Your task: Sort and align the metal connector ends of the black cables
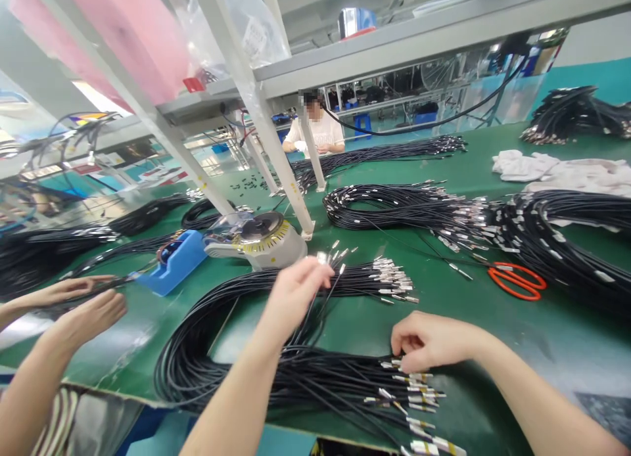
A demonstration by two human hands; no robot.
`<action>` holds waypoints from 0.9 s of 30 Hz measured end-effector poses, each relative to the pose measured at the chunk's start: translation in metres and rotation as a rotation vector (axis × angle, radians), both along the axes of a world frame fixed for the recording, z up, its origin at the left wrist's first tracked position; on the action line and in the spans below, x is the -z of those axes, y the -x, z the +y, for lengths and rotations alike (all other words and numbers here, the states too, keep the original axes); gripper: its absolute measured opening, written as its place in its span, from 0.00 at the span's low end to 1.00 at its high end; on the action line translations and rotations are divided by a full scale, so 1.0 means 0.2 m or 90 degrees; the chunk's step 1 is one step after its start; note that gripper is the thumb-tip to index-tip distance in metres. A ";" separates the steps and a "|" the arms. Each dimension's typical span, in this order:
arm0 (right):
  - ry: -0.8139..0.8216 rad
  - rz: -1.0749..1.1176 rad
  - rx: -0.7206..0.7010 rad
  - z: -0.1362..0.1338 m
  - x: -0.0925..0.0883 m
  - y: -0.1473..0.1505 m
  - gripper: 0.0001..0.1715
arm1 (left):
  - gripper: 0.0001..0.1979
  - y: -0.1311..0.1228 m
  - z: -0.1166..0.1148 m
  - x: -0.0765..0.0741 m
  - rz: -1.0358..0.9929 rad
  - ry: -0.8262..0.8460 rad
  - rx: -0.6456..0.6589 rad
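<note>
Black cables (256, 370) with silver metal ends lie in a big loose loop on the green table (444, 298), right in front of the person, the near ends fanned out toward the front edge and the far ends (394, 286) bunched further back. The left hand (296, 292) is raised over the middle of the loop, thumb and fingers pressed together on the tip of one thin cable, pinching it just below its metal end, with a few other loose ends sticking up beside the fingertips. The right hand (424, 341) rests low on the near cable ends (411, 384), fingers curled down and touching them; whether it actually pinches one cannot be told. Just behind the left hand sits a grey tape dispenser (259, 240) with a round top, and a blue holder (173, 262) stands beside it. Orange-handled scissors (517, 282) lie on the table to the right, well apart from both hands, near more coiled cable bundles (409, 206). White cloth (557, 170) lies further back on the right. At the left edge a co-worker's two hands (83, 305) hold another dark cable bundle, and another person in a white shirt (320, 131) sits at the far end of the table.
</note>
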State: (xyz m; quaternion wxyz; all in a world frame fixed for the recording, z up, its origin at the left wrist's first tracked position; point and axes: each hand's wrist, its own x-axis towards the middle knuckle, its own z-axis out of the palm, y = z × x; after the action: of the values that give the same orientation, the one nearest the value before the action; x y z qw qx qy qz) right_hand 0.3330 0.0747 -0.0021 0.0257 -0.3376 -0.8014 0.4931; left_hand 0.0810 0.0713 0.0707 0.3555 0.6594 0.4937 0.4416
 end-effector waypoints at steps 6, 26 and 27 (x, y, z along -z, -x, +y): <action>-0.072 -0.024 -0.038 -0.01 0.03 0.01 0.08 | 0.18 0.28 0.11 -0.08 -0.261 -0.145 -0.259; -0.125 -0.159 0.022 0.02 0.03 -0.09 0.11 | 0.08 0.25 0.23 0.22 0.332 -0.033 -0.265; -0.137 -0.178 0.023 0.02 0.03 -0.09 0.12 | 0.12 0.22 0.22 0.25 0.343 -0.042 -0.246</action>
State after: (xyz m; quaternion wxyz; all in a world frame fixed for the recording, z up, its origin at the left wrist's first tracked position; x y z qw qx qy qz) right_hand 0.3506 0.0780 -0.0079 -0.0411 -0.4120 -0.8393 0.3523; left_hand 0.0364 0.1148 0.0205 0.1003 0.6576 0.6715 0.3264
